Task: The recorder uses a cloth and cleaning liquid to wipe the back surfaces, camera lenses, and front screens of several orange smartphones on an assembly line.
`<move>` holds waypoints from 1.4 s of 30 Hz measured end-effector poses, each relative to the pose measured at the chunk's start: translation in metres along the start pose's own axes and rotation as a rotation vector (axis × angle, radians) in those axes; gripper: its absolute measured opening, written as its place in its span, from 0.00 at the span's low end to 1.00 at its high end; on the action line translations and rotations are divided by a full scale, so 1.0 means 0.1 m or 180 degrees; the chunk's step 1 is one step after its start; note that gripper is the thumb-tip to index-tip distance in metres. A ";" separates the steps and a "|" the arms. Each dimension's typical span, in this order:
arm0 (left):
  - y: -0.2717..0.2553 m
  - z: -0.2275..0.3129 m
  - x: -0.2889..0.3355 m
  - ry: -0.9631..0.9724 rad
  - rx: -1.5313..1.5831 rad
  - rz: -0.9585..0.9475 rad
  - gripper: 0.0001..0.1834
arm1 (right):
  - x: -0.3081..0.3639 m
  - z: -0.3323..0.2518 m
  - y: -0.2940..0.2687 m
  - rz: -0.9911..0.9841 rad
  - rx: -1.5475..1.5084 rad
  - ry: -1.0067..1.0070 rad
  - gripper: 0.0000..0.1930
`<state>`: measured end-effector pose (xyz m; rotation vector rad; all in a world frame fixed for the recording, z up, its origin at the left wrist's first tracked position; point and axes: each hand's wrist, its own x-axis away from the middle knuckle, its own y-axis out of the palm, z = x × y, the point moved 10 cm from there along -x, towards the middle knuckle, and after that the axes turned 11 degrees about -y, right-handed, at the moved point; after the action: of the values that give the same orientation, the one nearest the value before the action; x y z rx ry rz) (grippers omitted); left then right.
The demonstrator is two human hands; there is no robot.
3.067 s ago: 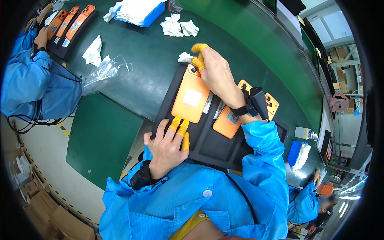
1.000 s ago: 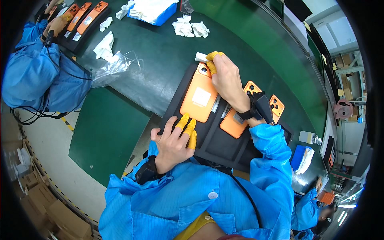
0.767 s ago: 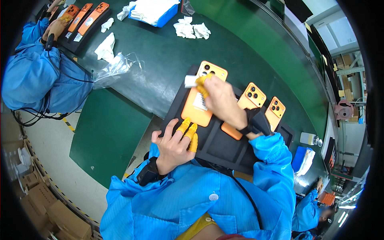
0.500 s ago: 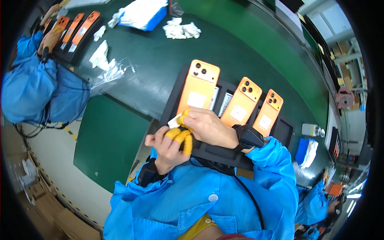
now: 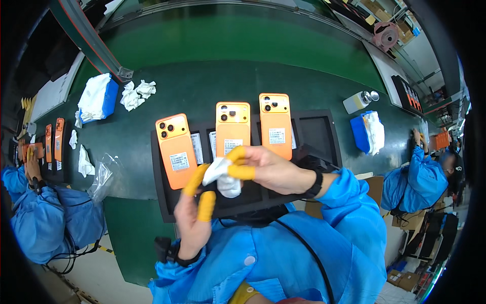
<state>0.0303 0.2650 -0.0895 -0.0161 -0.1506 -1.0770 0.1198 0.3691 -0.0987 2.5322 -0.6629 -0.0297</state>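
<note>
My right hand (image 5: 281, 172), with yellow finger cots, pinches a crumpled white wipe (image 5: 229, 186) over the black tray's front. My left hand (image 5: 195, 215), also in yellow finger cots, is beside it with thumb and forefinger apart, the forefinger at the wipe's left edge. Behind my hands, three orange phones lie camera side up across the black foam tray (image 5: 319, 134): a left phone (image 5: 179, 147), a middle phone (image 5: 233, 121) partly behind my right fingers, and a right phone (image 5: 276, 119). Each has a white label on its back.
A blue box of white wipes (image 5: 96, 99) and crumpled wipes (image 5: 136, 95) lie at far left; another blue wipe box (image 5: 367, 133) and a clear dispenser bottle (image 5: 358, 102) stand right. A plastic bag (image 5: 105, 177) lies near left. Co-workers in blue sit on both sides.
The view has turned, so the tray now lies squarer before me. My hands have drawn apart from their closed cluster; my left fingers have opened, and more of the wipe shows at my right fingers.
</note>
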 end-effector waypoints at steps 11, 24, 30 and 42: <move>0.98 -0.60 -0.32 -0.2114 0.2009 -0.1202 0.14 | 0.75 0.00 -0.84 0.0876 -0.0305 0.0000 0.13; 1.36 -0.35 -0.24 -0.1199 0.0967 -0.1278 0.20 | 0.89 -0.30 -0.95 0.0674 0.0750 -0.0529 0.10; 1.45 -0.60 -0.22 -0.2265 0.2398 -0.1196 0.21 | 1.06 -0.59 -1.09 0.1143 0.1276 -0.1012 0.12; 1.39 -0.62 -0.26 -0.1742 0.1412 -0.1011 0.14 | 1.05 -0.21 -1.08 0.0798 0.1058 -0.0601 0.11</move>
<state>0.1475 0.3484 -0.1457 0.1167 -0.9076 -1.3155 0.2637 0.4115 -0.1217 2.7608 -1.1397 -0.0769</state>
